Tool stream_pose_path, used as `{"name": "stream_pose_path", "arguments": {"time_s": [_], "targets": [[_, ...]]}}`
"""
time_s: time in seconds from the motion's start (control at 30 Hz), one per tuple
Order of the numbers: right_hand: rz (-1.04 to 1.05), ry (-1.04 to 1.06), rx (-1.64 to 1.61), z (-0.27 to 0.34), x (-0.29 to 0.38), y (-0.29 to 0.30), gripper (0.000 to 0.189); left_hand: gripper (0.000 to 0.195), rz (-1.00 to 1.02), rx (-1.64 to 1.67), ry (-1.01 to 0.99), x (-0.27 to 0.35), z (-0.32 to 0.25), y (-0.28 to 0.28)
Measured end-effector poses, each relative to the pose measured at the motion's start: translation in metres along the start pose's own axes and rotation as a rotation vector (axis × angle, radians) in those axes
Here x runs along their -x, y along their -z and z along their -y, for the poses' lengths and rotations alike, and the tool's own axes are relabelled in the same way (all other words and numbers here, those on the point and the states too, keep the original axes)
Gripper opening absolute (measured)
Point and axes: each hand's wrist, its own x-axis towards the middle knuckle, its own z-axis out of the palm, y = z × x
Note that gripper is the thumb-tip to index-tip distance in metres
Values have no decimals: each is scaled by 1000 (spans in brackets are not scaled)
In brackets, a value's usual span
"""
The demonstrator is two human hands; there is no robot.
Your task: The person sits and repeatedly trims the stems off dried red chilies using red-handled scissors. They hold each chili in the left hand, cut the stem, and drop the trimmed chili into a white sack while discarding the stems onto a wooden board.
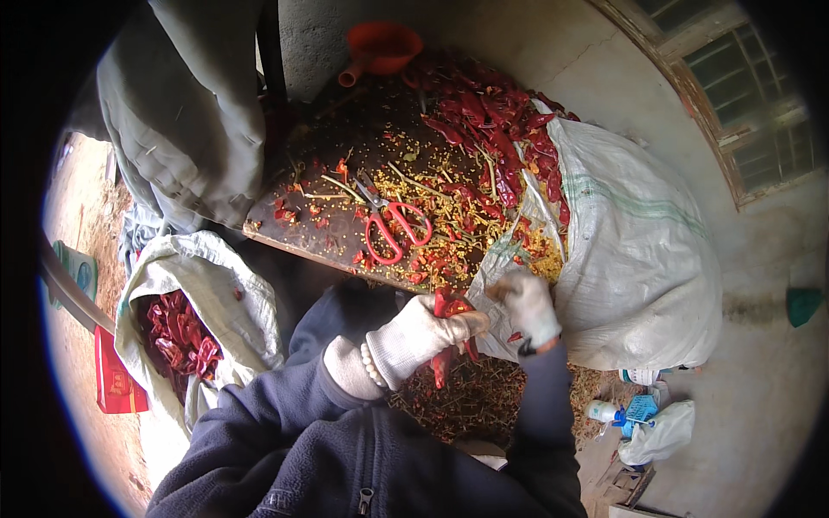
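My left hand, in a white knit glove, is closed around several dried red chili peppers. Their ends stick out above and below my fingers. To its right is my right hand, also gloved and blurred by motion. It is in front of the mouth of a large white woven sack, its fingers curled; whether they hold anything cannot be made out. Beyond my hands, red-handled scissors lie with blades parted on a dark tabletop strewn with yellow seeds, stems and red scraps.
A heap of dried chilies covers the table's far right. Behind it sits a red plastic scoop. At left, an open woven sack holds chilies. Stems litter the floor below my hands. A blue basket stands at lower right.
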Motion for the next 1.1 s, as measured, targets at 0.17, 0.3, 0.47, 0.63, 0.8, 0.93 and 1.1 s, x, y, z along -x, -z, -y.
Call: {"name": "stream_pose_path", "arguments": {"time_s": [0.17,0.3,0.47,0.63,0.8,0.93,1.1], "targets": [[-449,98,73,-7,-124,14,24,29,-1,-2,32,-9,5,-7],[-487,81,594,-13,-198,12,45,30,25,-9,14,-9,6,-5],[-400,-77,454,-20,-214,3,52,28,55,21,-29,-12,8,0],[-547,99,-302,-33,-162,3,50,19,-8,65,1,-12,8,1],[9,395,-1542,-23,-95,-2,3,11,-153,134,-18,-12,9,-2],[217,146,-1922,13,-27,-20,25,22,-340,98,-135,-14,9,-9],[255,-90,-1883,56,34,-39,28,48,-260,-17,-463,-6,6,-14]]}}
